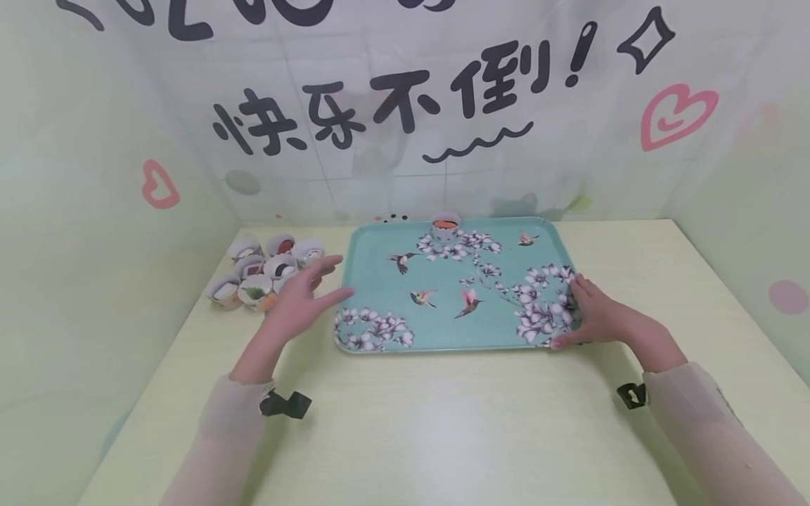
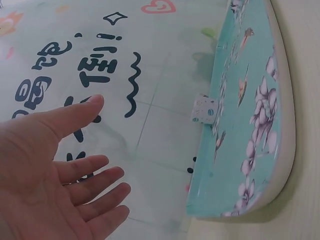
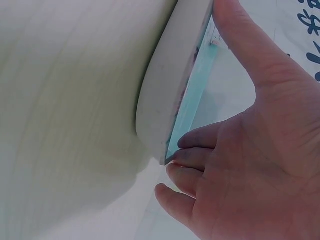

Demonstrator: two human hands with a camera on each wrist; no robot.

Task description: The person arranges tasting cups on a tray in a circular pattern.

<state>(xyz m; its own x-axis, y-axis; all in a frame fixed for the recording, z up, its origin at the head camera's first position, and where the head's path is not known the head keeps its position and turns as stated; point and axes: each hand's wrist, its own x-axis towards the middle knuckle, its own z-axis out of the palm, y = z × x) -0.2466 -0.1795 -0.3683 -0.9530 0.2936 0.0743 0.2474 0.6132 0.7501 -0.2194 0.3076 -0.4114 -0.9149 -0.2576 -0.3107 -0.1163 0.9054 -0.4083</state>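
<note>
A turquoise tray (image 1: pixel 436 323) printed with white flowers and hummingbirds lies on the table. One small patterned cup (image 1: pixel 446 228) with something orange and dark in it stands near the tray's back edge. My left hand (image 1: pixel 302 299), fingers spread, hovers by the tray's left edge; the left wrist view shows its palm bare, apart from the tray. At the right edge my right hand (image 1: pixel 598 316) has its thumb at the front right corner and its fingers along the side. It seems to touch the rim, its fingers extended rather than curled round it.
Several small cups (image 1: pixel 256 289) with varied contents cluster at the table's back left, just beyond the left hand. A pale wood-look table (image 1: pixel 443 429) extends in front of the tray. Behind it hangs a white printed backdrop (image 1: pixel 392 183), with pale walls on both sides.
</note>
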